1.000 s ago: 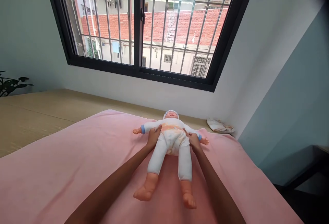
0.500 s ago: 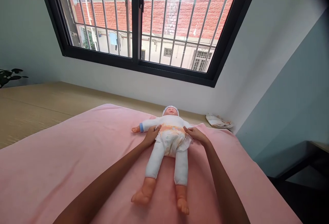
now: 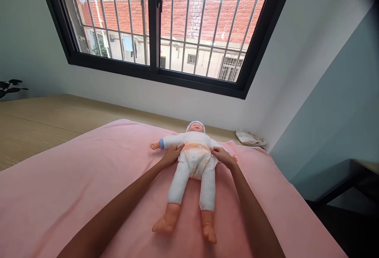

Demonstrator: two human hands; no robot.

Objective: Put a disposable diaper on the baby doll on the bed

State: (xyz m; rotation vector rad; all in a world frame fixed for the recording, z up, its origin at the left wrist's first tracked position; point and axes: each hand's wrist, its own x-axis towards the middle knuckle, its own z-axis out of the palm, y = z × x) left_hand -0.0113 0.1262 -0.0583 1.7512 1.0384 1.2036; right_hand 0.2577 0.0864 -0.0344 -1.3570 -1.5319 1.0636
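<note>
- Here at the centre, the left hand (image 3: 172,155) is lying along one side of the diaper (image 3: 196,159), fingers close together and part-bent at the waist edge; whether it is gripping anything, I cannot tell.
- Across from it, the right hand (image 3: 224,157) is pinching the opposite waist edge, thumb and fingers brought together on the diaper.
- And the doll (image 3: 197,136) is lying face up between the two hands, wearing that diaper over white clothing, arms spreading wide, bare feet pointing toward the camera, a pale cap (image 3: 190,125) covering its head.
- Beneath it all, a pink cloth (image 3: 103,175) is spreading broadly, creasing softly at the left and running off the near edge of the view.
- Beyond the cloth, a tan surface (image 3: 35,131) is showing, widest on the left and narrowing behind the doll's head.
- At the far right corner, a whitish bundle (image 3: 250,138) is sitting just beside the cloth, close to the wall.
- Dark leaves (image 3: 12,88) are poking in at the left edge.
- Up above, a black-framed window (image 3: 153,40) is filling the pale wall (image 3: 207,112), metal bars crossing it, red brickwork (image 3: 180,17) glowing outside.
- Over on the right, a blue-grey wall (image 3: 334,100) is slanting down toward dark furniture (image 3: 355,179).
</note>
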